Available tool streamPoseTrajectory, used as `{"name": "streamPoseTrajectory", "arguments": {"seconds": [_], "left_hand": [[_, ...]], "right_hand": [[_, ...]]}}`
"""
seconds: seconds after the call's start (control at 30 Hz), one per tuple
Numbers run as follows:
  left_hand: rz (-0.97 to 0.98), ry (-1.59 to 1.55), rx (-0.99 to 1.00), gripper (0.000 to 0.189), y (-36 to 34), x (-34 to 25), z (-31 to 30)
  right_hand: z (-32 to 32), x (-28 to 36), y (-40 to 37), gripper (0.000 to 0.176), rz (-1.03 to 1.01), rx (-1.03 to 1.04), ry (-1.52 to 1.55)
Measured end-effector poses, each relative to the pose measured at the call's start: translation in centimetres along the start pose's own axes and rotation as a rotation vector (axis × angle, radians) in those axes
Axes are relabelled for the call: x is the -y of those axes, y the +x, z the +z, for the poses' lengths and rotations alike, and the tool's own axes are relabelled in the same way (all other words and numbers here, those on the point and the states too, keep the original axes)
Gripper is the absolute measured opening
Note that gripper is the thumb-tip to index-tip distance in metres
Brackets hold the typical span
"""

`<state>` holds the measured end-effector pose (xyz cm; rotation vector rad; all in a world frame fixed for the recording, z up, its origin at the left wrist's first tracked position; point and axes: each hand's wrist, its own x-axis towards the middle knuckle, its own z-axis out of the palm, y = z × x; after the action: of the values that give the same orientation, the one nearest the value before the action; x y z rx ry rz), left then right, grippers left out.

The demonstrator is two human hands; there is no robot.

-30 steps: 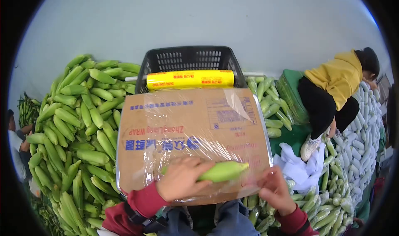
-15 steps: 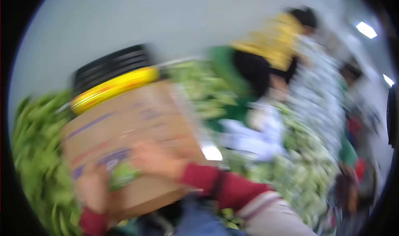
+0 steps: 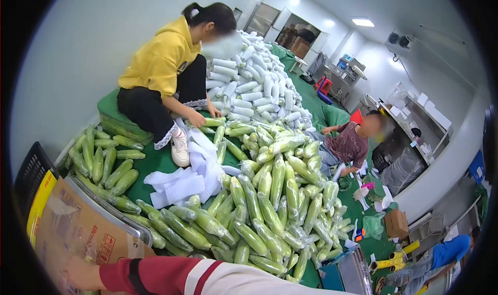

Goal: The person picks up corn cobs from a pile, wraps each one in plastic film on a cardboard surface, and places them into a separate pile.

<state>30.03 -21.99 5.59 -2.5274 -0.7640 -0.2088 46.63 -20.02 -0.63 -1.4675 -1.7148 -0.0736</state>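
My right hand is at the lower left, reaching out of a red and white sleeve. It lies over the near end of a brown cardboard box with red printing; its fingers are blurred. Out of the picture is my left hand. Beside the box runs the metal edge of a tray or scale. Long pale-green vegetables in clear film lie just beyond my forearm, in a large heap.
A person in a yellow hoodie sits handling a green vegetable near white foam sheets. Behind is a pile of white-netted pieces. Another person sits beyond the heap. A black crate stands left.
My view has swung right, so the box now sits at the lower left. Both hands were on the box with something green between them; my left hand has left the view.
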Motion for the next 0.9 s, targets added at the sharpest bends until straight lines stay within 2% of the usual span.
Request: {"name": "streamPoseTrajectory", "arguments": {"seconds": [0.07,0.17,0.27,0.37,0.47,0.5,0.57,0.6,0.63,0.67,0.7,0.73,0.8,0.87,0.9], "left_hand": [[-0.069,-0.135,-0.094,0.056,1.2,2.8,4.3],[-0.116,-0.271,0.361,0.052,5.4,4.0,0.9],[-0.126,-0.698,0.237,0.055,4.5,6.5,8.0],[-0.175,-0.659,0.211,0.046,4.8,6.8,9.6],[-0.273,-0.557,0.1,0.046,3.5,7.2,13.4],[-0.237,-0.564,0.156,0.043,3.4,7.6,13.4],[-0.131,-0.777,-0.172,0.031,4.0,5.0,7.8],[-0.165,-0.79,-0.212,0.029,4.2,4.0,5.2],[-0.239,-0.745,-0.113,0.025,3.6,3.5,2.8],[-0.306,-0.693,-0.01,0.023,2.9,2.9,0.3],[-0.366,-0.817,0.162,0.019,2.1,1.9,-1.9],[-0.239,-0.898,0.089,0.025,0.5,0.6,-1.9],[-0.029,-0.738,0.101,0.068,-1.6,-1.2,-4.4],[-0.015,-0.685,0.115,0.074,-2.5,-1.4,-3.5],[-0.042,-0.676,0.105,0.074,-1.6,-1.0,-2.9]], "right_hand": [[-0.4,0.0,-0.4,0.039,-0.02,0.009,-0.036],[-4.4,0.2,-2.6,0.071,-0.231,0.09,-0.279],[-0.3,-1.7,-2.0,0.092,-0.227,0.076,-0.342],[-2.2,-0.6,-1.7,0.088,-0.181,0.085,-0.319],[-3.6,0.4,-1.0,0.079,-0.086,0.256,-0.297],[-4.3,0.5,-0.8,0.075,-0.061,0.284,-0.301],[-5.5,1.3,-0.1,0.069,-0.038,0.341,-0.268],[-6.1,1.6,-0.2,0.064,0.02,0.349,-0.198],[-6.9,1.8,-0.3,0.059,0.069,0.365,-0.108],[-8.5,1.9,-0.3,0.05,-0.109,0.362,-0.14],[-9.5,2.4,-0.7,0.047,-0.123,0.468,-0.105],[-11.6,3.6,-0.7,0.05,-0.092,0.652,-0.121],[-12.5,3.7,-1.1,0.053,-0.119,0.705,-0.133],[-12.5,3.1,-0.5,0.063,-0.144,0.769,-0.125],[-12.5,2.6,0.2,0.063,-0.236,0.614,-0.156]]}}
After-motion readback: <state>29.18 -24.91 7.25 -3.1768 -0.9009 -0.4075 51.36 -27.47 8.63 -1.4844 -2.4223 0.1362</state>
